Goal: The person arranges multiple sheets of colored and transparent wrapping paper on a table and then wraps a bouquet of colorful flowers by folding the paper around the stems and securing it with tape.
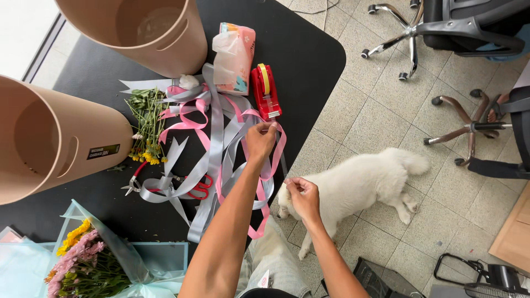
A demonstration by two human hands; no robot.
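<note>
Grey ribbon (282,160) runs as a thin strip at frame centre, stretched from your left hand (259,140) down to your right hand (301,193), off the table's edge. Both hands are pinched shut on it, thumb against fingertips, one at each end of the taut span.

The strip looks narrow and slick, so it could slide out of either pinch if you pull harder. Its far end joins the heap of pink and grey ribbons (210,143) left of centre, so a tug may drag loops off the black table (309,49). The red tape dispenser (265,91) sits just above your left hand and could get knocked. The white dog (359,185) lies right under your right hand and may snatch a dangling tail.
</note>
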